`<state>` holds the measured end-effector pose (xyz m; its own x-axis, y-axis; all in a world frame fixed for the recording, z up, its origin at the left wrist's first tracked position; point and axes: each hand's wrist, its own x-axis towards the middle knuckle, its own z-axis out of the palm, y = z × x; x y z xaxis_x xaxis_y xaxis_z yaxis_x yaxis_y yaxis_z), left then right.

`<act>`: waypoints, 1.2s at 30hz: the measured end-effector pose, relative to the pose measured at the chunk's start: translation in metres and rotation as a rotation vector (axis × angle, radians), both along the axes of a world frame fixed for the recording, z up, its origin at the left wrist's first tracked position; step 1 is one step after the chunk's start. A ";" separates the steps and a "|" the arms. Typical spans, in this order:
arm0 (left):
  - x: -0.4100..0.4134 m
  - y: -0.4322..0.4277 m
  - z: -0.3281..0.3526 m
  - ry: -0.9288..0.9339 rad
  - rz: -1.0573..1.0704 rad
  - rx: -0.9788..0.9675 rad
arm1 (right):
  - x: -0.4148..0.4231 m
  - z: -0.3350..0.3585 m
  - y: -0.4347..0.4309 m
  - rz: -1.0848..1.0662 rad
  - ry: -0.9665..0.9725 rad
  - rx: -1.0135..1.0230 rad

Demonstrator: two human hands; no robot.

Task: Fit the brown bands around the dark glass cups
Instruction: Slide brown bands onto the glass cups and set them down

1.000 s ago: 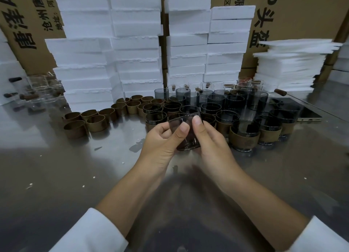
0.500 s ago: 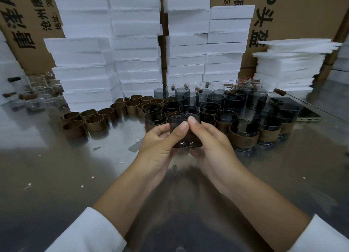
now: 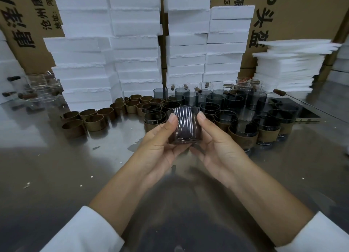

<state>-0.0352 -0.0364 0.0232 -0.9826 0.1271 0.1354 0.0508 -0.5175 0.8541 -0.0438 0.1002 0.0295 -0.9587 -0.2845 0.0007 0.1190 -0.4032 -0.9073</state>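
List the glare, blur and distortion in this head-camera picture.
Head view: white glare streaks run down the held dark glass cup; the steel table gives hazy reflections; wide-angle distortion tilts the side cartons; the near sleeves look soft.

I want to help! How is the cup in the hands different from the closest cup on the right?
The held cup is lifted in the left hand and right hand; the table cup stands on the table. The held cup tilts; the table cup is upright. The table cup wears a brown band; the held cup shows none plainly. Both are dark glass.
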 end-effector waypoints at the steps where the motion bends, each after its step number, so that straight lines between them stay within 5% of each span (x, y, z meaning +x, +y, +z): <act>1: 0.000 0.000 -0.001 -0.005 0.011 -0.013 | 0.001 0.000 -0.001 -0.031 0.015 0.019; 5: -0.002 -0.001 -0.005 -0.023 0.045 -0.129 | 0.002 -0.005 -0.006 -0.220 0.130 0.174; 12: -0.001 -0.001 -0.005 0.005 0.156 -0.151 | 0.004 -0.008 -0.009 -0.194 0.283 0.223; 36: -0.002 -0.005 -0.001 0.036 -0.038 0.070 | 0.003 -0.003 -0.002 -0.160 0.142 0.051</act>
<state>-0.0367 -0.0413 0.0219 -0.9717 0.1531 0.1801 0.0597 -0.5782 0.8137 -0.0413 0.0984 0.0269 -0.9829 -0.1316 0.1288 -0.0736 -0.3601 -0.9300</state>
